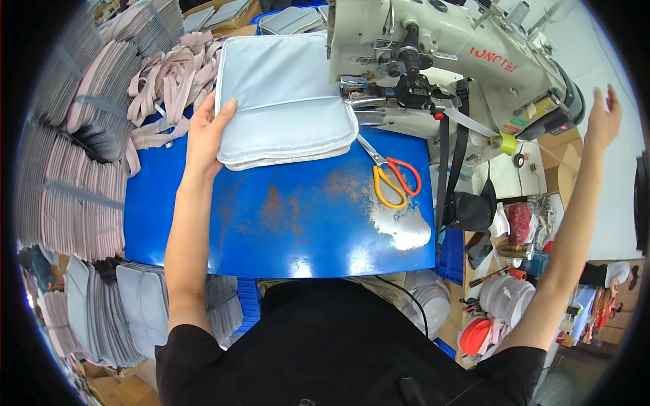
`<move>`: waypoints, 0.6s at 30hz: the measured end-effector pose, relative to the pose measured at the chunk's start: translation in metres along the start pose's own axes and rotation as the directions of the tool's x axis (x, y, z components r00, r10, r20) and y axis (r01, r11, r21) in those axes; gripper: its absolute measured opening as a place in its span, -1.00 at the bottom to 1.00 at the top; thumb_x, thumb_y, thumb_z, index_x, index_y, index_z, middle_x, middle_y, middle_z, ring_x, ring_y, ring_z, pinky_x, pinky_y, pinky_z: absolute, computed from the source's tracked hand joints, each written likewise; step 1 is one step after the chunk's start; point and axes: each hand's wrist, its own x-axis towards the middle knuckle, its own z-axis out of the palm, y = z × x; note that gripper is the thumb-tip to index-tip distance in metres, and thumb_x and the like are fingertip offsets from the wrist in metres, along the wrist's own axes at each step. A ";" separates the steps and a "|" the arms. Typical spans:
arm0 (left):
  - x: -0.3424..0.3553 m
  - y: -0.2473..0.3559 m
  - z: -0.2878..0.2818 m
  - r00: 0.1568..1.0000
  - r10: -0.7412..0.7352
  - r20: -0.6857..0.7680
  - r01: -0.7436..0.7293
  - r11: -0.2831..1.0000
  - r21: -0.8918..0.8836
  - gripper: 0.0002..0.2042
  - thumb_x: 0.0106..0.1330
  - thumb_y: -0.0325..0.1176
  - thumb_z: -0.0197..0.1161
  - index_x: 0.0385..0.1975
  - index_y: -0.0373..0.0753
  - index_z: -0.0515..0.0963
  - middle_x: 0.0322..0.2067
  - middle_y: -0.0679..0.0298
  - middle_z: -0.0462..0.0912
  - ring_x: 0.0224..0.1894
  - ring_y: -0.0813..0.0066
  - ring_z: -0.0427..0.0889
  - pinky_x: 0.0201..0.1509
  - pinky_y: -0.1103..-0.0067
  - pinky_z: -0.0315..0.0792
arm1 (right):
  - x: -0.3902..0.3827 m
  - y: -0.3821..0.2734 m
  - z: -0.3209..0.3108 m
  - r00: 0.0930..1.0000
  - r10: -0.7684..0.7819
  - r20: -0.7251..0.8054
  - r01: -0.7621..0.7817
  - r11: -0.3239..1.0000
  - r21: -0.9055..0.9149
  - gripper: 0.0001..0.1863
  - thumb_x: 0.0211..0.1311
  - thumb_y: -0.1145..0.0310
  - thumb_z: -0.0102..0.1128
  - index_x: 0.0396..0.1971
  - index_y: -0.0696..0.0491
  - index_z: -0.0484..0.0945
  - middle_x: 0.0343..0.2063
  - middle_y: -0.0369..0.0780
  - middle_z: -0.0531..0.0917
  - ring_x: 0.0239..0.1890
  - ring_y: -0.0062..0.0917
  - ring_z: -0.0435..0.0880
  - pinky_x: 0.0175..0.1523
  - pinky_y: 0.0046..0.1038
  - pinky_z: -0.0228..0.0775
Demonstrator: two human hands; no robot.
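A light grey padded fabric pouch (281,101) with rounded corners, pale edging and a seam across its middle lies at the far side of the blue table. My left hand (208,132) grips its left edge, thumb on top and the other fingers partly hidden. The pouch's right edge meets the working end of a cream sewing machine (467,47); the needle cannot be made out. Out to the far right, beyond the machine's end, my right hand (604,118) is raised with fingers stretched and nothing in it. Scissors (388,172) with yellow and red handles lie just below the pouch.
The blue table (291,237) has worn patches. Strapped stacks of fabric pieces (78,196) and loose pinkish strips (176,78) crowd the left. More grey pieces (145,301) stand lower left. Spools and plastic tubs (508,298) sit at the right. Black straps (448,162) hang by the machine.
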 end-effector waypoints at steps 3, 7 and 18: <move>0.000 -0.004 -0.002 0.998 -0.054 0.017 0.053 0.999 0.005 -0.44 0.46 -0.36 0.36 0.40 -0.38 0.37 0.14 0.05 0.65 0.08 0.39 0.70 0.14 0.47 0.62 | 0.029 0.086 0.036 0.660 0.554 0.508 -0.580 0.805 -0.125 -0.39 0.44 -0.09 0.28 0.11 0.21 0.66 0.05 -0.15 0.73 0.04 -0.42 0.70 0.23 -0.37 0.46; -0.020 0.000 0.001 0.997 -0.076 0.016 0.075 0.997 0.024 -0.31 0.38 -0.38 0.42 0.48 -0.33 0.27 0.25 0.02 0.56 0.23 0.30 0.61 0.27 0.39 0.56 | -0.010 0.111 0.042 0.473 0.530 0.704 -0.861 0.448 0.242 -0.45 0.57 -0.04 0.12 0.18 0.17 0.61 0.19 -0.17 0.66 0.23 -0.45 0.59 0.31 -0.34 0.40; -0.087 -0.076 -0.090 0.982 -0.108 -0.155 0.106 0.994 -0.021 -0.28 0.38 -0.43 0.40 0.51 -0.29 0.23 0.29 0.07 0.52 0.30 0.27 0.55 0.35 0.38 0.49 | -0.314 -0.135 -0.043 0.770 0.247 0.588 -0.363 0.928 0.086 -0.67 0.47 0.35 0.28 0.13 0.17 0.62 -0.07 -0.21 0.70 -0.05 -0.51 0.66 0.12 -0.45 0.49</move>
